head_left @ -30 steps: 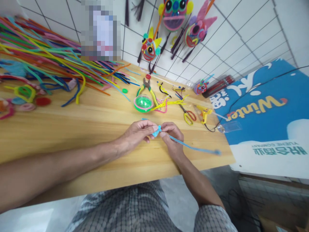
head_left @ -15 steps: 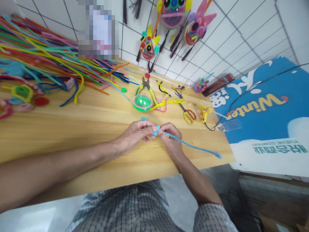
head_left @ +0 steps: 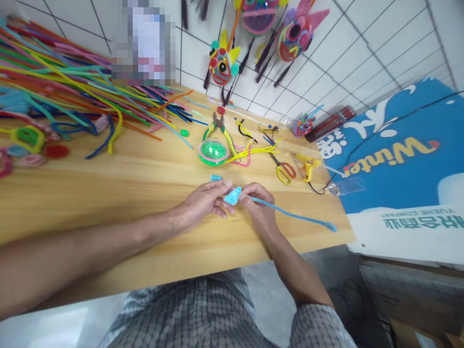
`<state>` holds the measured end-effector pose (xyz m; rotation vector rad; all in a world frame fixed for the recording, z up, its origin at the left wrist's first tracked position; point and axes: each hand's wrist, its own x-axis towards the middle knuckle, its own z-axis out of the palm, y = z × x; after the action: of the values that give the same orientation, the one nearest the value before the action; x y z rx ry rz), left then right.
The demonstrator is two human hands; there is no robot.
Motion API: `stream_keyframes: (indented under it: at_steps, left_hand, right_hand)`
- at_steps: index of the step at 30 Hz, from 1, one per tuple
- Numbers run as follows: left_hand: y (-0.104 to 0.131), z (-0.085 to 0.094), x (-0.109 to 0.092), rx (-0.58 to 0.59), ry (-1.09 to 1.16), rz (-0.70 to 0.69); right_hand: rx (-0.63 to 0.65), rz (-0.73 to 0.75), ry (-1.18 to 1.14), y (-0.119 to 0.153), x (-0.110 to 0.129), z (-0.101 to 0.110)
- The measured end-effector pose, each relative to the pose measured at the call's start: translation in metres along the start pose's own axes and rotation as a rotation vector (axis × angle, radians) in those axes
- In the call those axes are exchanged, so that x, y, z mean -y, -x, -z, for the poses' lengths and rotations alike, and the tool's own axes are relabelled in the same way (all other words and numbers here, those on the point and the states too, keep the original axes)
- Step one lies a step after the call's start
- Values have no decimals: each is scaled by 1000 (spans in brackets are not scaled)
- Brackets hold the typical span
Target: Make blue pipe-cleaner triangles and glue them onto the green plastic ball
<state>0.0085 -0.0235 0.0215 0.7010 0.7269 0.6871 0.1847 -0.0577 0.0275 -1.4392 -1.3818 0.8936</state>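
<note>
Between my hands is a small light blue coiled piece [head_left: 232, 195], wider at its left end and narrow at the top right. My right hand [head_left: 258, 198] pinches its narrow end, and a blue pipe cleaner [head_left: 297, 215] trails from there to the right. My left hand [head_left: 212, 195] is at the piece's left side, thumb raised off its face and fingers spread beneath; how firmly they touch it is unclear. Just beyond lies a short blue bundle [head_left: 216, 178] on the wooden table [head_left: 145, 198].
Pliers [head_left: 218, 126] stand behind a green bowl [head_left: 213, 152]. Scissors [head_left: 284, 171] and a yellow glue gun [head_left: 308, 166] lie to the right. Many pipe cleaners [head_left: 72, 79] are heaped at the left. Colourful heads [head_left: 222, 65] hang against the tiled wall.
My left thumb has lifted from the blue piece, whose ridged face now shows more fully. The trailing end has shifted slightly up and right.
</note>
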Motion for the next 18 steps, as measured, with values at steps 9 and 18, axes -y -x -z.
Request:
stream_keyframes:
  at_steps: [9,18]
  left_hand:
    - [-1,4,1,17,-155,-123]
    - [2,-1,-5,42,-58,-116]
  right_hand:
    - [53,-85,-171,0,-5,1]
    - [135,-188,-450,-5,-8,3]
